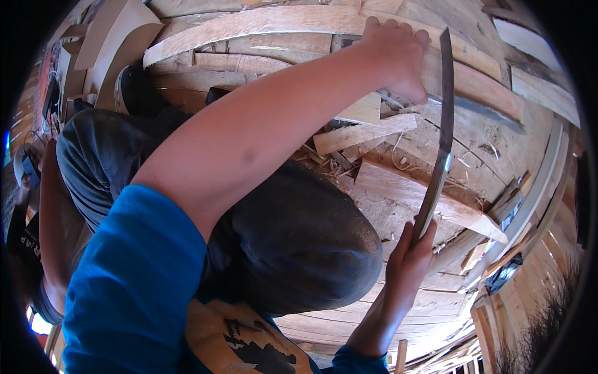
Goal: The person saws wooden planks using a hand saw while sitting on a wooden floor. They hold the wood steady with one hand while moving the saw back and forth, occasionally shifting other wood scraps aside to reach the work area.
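My left arm reaches across to a long pale wooden plank lying at the far side. My left hand is closed over this plank, its fingers curled at the far edge and partly hidden. In my right hand is a machete, gripped by its handle. The long dark blade points away from me, almost upright in the picture, just right of my left hand. I cannot tell whether the blade touches the plank.
Cut wood pieces and shavings lie between my knees and the plank. A pointed board lies beside the blade. My bent leg is close below my left arm. Another person is at the left edge. Planks border the right side.
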Available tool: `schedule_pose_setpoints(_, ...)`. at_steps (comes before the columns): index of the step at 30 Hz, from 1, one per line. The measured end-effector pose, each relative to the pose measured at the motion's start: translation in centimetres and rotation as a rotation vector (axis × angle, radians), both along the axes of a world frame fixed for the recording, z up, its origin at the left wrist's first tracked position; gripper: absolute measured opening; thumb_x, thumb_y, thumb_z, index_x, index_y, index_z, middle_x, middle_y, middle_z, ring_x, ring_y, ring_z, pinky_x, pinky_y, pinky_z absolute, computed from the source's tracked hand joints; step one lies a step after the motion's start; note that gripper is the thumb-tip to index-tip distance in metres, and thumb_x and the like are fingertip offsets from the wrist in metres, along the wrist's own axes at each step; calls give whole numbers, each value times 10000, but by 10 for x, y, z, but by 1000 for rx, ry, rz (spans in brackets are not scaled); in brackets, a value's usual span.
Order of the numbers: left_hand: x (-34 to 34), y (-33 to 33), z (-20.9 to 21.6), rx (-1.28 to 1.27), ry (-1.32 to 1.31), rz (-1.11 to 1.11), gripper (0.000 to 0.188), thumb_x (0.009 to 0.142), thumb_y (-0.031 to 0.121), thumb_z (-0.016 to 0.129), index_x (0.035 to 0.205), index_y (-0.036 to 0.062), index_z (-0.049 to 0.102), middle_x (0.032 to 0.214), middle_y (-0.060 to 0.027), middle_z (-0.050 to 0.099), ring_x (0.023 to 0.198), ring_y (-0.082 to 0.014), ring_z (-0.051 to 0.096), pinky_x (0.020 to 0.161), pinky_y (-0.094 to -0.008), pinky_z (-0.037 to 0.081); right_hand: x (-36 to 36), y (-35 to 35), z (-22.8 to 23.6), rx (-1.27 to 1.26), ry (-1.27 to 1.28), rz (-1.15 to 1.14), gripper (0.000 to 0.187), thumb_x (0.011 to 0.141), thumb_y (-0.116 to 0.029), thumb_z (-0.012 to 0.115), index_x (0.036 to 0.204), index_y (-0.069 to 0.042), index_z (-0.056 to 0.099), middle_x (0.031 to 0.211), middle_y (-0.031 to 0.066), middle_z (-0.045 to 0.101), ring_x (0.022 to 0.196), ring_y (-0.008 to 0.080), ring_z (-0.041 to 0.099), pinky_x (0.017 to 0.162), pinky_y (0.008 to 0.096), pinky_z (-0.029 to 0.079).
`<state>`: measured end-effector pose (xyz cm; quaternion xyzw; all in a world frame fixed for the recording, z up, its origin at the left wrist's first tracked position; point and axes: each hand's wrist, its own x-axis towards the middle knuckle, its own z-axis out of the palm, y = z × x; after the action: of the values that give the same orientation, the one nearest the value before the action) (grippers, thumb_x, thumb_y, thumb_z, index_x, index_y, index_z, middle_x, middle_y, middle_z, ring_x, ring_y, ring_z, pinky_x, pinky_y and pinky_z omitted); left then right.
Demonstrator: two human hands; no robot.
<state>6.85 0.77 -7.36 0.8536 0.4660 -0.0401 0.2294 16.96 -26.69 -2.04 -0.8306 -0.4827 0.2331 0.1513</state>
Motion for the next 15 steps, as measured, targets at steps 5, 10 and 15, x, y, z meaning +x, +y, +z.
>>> schedule_pose_setpoints(5,2,-3,1,-38,-20,-25,830,645,480,735,1304,46,477,1238,-132,566,1211,-286,501,1004,-486,351,-7,53,-3,-189,72,-102,217,970,-165,512,1130,-18,515,806,253,641,725,451,635,580,484,450)
schedule_pose_setpoints(10,5,-8,-5,58,-1,-24,841,626,485,750,1290,44,481,1219,-145,573,1186,-290,514,993,-476,360,-10,7,15,-154,93,-150,203,961,-128,517,1132,-18,526,829,238,659,796,425,664,642,467,492)
schedule_pose_setpoints(15,7,-1,3,-32,-40,4,853,606,481,778,1266,25,488,1196,-158,580,1170,-302,523,976,-482,378,0,70,-13,-150,39,-78,194,968,-136,508,1137,-41,515,789,241,647,757,429,657,598,488,470)
